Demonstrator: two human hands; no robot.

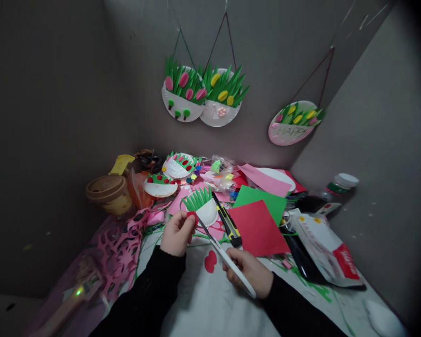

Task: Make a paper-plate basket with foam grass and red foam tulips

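My left hand (177, 231) is closed in a pinch on a small red paper piece (192, 218), just in front of a half paper plate with green paper grass (203, 206). My right hand (247, 271) is closed round white-handled scissors (228, 262), whose blades point up-left toward the red piece. A red cut-out shape (210, 261) lies on the white sheet between my hands. A black and yellow utility knife (228, 224) lies right of the plate.
Red paper (257, 229), green paper (263, 199) and pink paper lie at right. Finished plate crafts (160, 185) and a brown pot (107, 192) sit at the back left, a white bag (323, 248) and a bottle (338, 187) right. Three plate crafts (203, 96) hang on the wall. Pink lace cut-outs (121, 248) lie left.
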